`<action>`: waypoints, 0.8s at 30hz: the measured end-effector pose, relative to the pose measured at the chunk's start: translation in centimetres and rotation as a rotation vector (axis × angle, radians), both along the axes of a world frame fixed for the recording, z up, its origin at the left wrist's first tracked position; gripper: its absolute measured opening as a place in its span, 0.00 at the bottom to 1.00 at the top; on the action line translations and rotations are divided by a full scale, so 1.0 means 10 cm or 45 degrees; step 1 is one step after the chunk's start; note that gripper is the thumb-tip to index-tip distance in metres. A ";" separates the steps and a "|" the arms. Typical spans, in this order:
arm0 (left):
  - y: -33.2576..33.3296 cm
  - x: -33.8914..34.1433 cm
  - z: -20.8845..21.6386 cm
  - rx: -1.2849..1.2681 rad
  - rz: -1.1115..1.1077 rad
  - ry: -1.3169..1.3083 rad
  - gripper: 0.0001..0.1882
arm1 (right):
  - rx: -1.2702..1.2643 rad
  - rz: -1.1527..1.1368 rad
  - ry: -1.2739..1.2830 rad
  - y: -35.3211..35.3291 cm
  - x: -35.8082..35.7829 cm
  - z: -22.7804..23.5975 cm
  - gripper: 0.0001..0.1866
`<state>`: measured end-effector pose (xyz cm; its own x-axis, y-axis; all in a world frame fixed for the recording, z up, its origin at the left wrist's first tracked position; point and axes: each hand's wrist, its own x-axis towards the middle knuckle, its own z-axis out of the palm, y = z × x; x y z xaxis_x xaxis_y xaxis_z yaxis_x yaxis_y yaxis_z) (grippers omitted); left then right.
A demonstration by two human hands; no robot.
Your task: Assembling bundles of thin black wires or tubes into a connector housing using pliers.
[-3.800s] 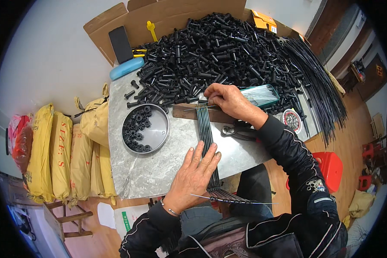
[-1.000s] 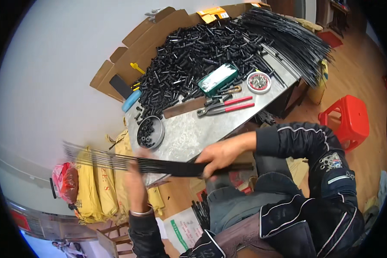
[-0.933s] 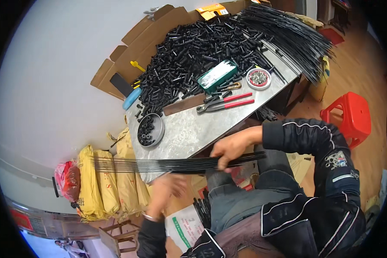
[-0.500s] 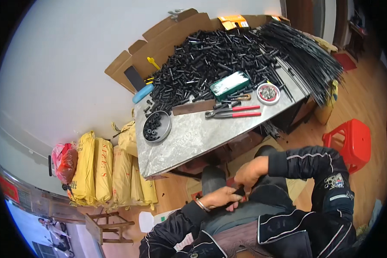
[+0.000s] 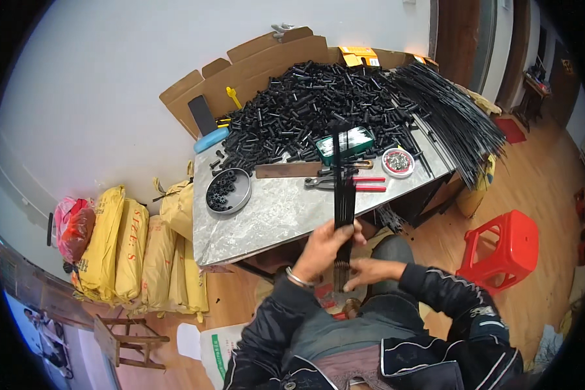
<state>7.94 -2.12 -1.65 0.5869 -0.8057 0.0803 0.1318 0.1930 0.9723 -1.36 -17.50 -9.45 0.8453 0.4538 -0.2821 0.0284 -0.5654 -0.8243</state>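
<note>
My left hand, with a bracelet at its wrist, is closed round a bundle of thin black rods. The bundle stands roughly upright in front of me, its far ends blurred and reaching over the table. Lower down, my right hand grips the bundle near its bottom end, thumb and fingers on either side. Behind the rods on the table lie red-handled pliers, partly covered by the bundle. A green box with a white top sits beyond them.
The grey table bears a large heap of short black tubes, long black rods, a round dish of black pieces and a white bowl of small metal parts. Yellow sacks stand left; a red stool stands right.
Both hands have risen from my lap toward the table edge. The bundle of rods now shows upright between them; earlier only a dark piece showed at the hands. The view has shifted slightly.
</note>
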 end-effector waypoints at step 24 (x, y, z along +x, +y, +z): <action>0.20 -0.72 -0.26 -0.159 0.163 0.276 0.17 | 0.817 -0.478 0.023 -0.64 0.16 0.49 0.26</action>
<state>0.71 -0.15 -4.22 0.6978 -0.7154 0.0356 0.3011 0.3381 0.8917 0.28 -23.86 -4.53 0.9737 0.2155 -0.0739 -0.0884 0.0583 -0.9944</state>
